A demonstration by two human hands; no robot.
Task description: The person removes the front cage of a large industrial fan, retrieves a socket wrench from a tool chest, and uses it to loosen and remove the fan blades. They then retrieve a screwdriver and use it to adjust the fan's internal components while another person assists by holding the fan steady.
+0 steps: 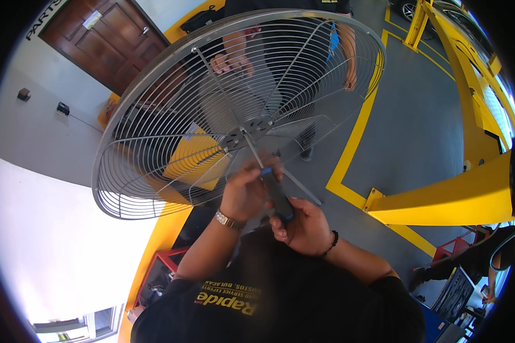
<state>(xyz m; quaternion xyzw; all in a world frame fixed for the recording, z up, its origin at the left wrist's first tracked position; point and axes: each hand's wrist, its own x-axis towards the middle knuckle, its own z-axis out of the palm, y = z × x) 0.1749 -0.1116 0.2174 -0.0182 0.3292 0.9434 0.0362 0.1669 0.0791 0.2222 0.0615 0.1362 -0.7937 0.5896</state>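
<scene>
A screwdriver (278,197) with a dark handle and a blue collar points up and away from me. My right hand (307,227) grips the butt end of its handle. Around the front of the handle and the lower shaft is my left hand (241,193), its fingertips smeared by motion. The metal shaft reaches the hub plate in the middle of a large round fan guard (247,135) of grey wire. Whether the tip sits in a screw there is too small to tell.
Behind the fan guard another person's hand (234,62) and arm (349,63) show through the wires. A yellow lift arm (440,203) juts in from the right. At the lower right, another person (469,257) stands by a dark screen. A brown door (106,43) is at the upper left.
</scene>
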